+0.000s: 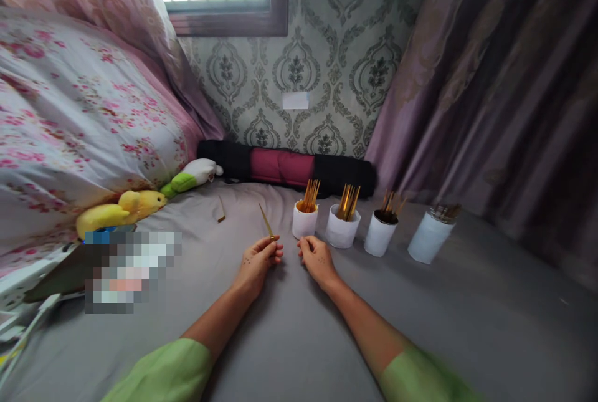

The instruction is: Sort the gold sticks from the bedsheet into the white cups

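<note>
My left hand (256, 260) is closed, its thumb and fingers pinching a thin gold stick (266, 221) that points up and away. Close to its right, my right hand (318, 262) has its fingers curled in; whatever they hold, if anything, is hidden. Just beyond the right hand stands a white cup (304, 224) with several gold sticks (311, 195) upright in it. A wider white cup (343, 234) beside it also holds several gold sticks. Farther right, a third white cup (379, 240) and a leaning-looking fourth one (427, 243) contain darker, brownish sticks.
A small brown-gold piece (221, 219) lies on the grey sheet (299, 339) at left. Yellow (116, 210) and green-white (194, 177) plush toys rest against flowered bedding (103, 103). Behind the cups lies a black-and-maroon roll (283, 166). A cable (35, 327) runs at lower left.
</note>
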A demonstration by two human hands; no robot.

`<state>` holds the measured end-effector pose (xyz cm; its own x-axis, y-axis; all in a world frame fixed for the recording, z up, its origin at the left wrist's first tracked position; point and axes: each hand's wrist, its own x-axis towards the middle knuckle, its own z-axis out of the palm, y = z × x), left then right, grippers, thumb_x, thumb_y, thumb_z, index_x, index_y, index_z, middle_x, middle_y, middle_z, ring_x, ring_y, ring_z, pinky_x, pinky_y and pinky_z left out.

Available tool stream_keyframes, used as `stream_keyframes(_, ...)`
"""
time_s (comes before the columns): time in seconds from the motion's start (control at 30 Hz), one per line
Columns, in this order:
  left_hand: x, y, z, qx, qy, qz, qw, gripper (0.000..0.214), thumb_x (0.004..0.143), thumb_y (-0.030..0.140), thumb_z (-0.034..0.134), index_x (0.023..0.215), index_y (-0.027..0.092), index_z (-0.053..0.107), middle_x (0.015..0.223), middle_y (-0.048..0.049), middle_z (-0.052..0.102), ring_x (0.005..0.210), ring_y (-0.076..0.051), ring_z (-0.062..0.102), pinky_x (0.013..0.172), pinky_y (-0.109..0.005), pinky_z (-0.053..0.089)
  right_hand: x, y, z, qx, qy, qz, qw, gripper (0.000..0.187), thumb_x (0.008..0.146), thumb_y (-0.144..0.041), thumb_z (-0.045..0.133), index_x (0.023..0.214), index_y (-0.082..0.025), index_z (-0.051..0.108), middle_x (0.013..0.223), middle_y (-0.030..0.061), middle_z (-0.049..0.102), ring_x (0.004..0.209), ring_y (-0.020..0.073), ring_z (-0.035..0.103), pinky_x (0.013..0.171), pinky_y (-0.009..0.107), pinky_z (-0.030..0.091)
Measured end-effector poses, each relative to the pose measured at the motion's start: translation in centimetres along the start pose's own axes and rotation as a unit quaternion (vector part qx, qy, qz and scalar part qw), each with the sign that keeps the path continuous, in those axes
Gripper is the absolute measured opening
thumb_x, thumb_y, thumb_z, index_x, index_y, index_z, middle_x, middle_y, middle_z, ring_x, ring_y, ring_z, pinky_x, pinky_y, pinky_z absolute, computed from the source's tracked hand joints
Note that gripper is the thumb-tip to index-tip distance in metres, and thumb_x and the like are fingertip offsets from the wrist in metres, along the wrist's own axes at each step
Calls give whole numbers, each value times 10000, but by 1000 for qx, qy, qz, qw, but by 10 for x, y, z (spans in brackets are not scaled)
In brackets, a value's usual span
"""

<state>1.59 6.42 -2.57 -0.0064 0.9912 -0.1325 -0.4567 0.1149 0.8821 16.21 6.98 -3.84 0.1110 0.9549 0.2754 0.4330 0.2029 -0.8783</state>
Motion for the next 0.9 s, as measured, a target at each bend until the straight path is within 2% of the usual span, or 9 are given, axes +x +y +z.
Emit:
stream_keyframes(0.4, -17, -6, 0, 50, -39, 54, 997, 321, 624, 274, 688, 910, 131, 654, 743, -66, 637, 562, -92, 554, 510, -199, 443, -2, -6, -3, 32, -17, 8, 999, 356, 811, -422, 391, 758, -137, 597, 587, 7, 566, 452, 90, 482, 442, 196, 369)
stream_keyframes(0.7, -24, -2, 6, 109, -50, 95, 988, 276, 648, 260, 649, 897, 144, 674, 711, -53, 626, 554, -103, 541, 476, -196, 417, 0, -6, -5, 84, -32, 14, 996, 356, 789, -443, 422, 783, -133, 596, 596, 4, 558, 441, 85, 489, 417, 194, 366)
stream_keyframes(0.9, -24, -5, 5, 171, -51, 132, 975, 249, 679, 242, 608, 904, 170, 687, 688, -40, 620, 557, -112, 542, 461, -198, 399, 1, -16, -7, 139, -34, 19, 989, 348, 771, -444, 465, 835, -130, 601, 659, 24, 595, 496, 89, 517, 415, 188, 379)
